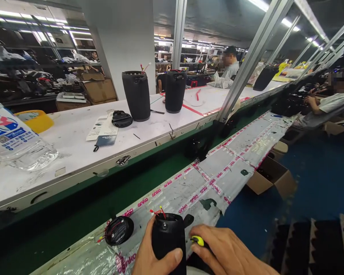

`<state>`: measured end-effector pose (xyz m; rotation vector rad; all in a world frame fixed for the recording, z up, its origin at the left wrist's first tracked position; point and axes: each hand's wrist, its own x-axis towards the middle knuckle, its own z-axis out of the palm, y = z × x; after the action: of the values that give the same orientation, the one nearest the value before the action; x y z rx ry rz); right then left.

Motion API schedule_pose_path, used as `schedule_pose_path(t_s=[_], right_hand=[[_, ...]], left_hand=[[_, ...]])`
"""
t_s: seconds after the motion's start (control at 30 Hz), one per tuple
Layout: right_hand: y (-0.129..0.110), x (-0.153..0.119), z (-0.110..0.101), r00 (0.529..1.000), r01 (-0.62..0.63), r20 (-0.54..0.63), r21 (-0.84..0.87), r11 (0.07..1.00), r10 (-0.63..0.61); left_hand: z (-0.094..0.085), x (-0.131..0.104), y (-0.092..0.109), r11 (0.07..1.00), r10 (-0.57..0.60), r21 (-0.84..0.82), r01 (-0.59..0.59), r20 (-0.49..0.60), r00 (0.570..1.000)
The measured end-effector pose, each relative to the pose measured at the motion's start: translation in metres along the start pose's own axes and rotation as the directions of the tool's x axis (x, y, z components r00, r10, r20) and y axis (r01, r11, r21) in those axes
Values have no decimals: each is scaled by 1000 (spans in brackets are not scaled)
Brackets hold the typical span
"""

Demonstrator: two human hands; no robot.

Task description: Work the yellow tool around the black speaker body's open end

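My left hand (149, 252) is wrapped around a black speaker housing (168, 238) at the bottom middle. The housing stands upright with its top open, and red and yellow wires poke out of the rim. A black strap or tab (188, 220) sticks out at its right side. Just right of the housing, my right hand (218, 246) is closed on a tool with a yellow-and-black handle (197, 240); its working end is hidden. A round black speaker cap (119, 230) with wires lies to the left on the plastic-covered bench (172, 194).
Two more speaker housings (137, 95) stand on the white conveyor table (109, 160) beyond, near a cap and printed cards (106, 139). A water bottle (14, 137) and yellow tape roll (36, 120) are at left. A metal post (255, 53) rises ahead. A co-worker (332, 99) sits at right.
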<state>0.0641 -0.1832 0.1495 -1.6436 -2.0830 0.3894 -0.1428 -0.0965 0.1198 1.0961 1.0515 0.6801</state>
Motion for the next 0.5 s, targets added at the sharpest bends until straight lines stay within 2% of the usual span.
schedule_pose_path(t_s=[0.13, 0.2, 0.33, 0.5], right_hand=[[-6, 26, -11, 972, 51, 234, -311, 949, 25], [-9, 31, -12, 952, 114, 306, -391, 913, 12], [-9, 32, -12, 927, 193, 375, -414, 889, -27], [-7, 32, -12, 912, 200, 410, -398, 896, -21]], left_hand=[[4, -5, -9, 974, -12, 227, 22, -46, 999], [6, -7, -12, 954, -3, 300, 25, -72, 997], [9, -10, -13, 940, -16, 338, 48, -96, 995], [12, -11, -10, 931, -34, 359, 71, -108, 994]])
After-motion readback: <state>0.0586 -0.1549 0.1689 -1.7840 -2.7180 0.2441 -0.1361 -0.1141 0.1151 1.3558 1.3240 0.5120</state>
